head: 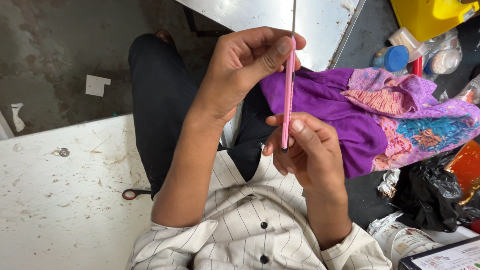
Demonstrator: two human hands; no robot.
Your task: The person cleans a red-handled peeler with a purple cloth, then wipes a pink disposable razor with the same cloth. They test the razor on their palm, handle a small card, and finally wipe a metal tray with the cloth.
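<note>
Two hands share one slim pink tool [288, 90], a pen-like stick with a thin metal shaft running out of its top end and out of view. The left hand [245, 70] pinches the upper part, thumb pressed flat along the pink barrel and the other fingers curled behind it, which looks like a steadying grip so the stick stays upright. The right hand [305, 150] closes on the lower end, thumb and forefinger clamped just above the dark tip, the remaining fingers folded under; held at both ends like this, the tool can be turned or pulled without wobbling, I would judge. Just behind the fingers, draped over the person's lap, lies a purple cloth [325, 110] with a patterned pink and blue border, close enough to be reached at once. Beyond the left fingertips runs the edge of a metal sheet [320, 25]. Past the cloth, to the right of the right hand, sit a blue-capped jar [392, 58], a yellow container [430, 17] and a black plastic bag [430, 195]. Below the left forearm, a red-handled pair of scissors [132, 193] pokes out on a scuffed white board [60, 200], well apart from both hands.
</note>
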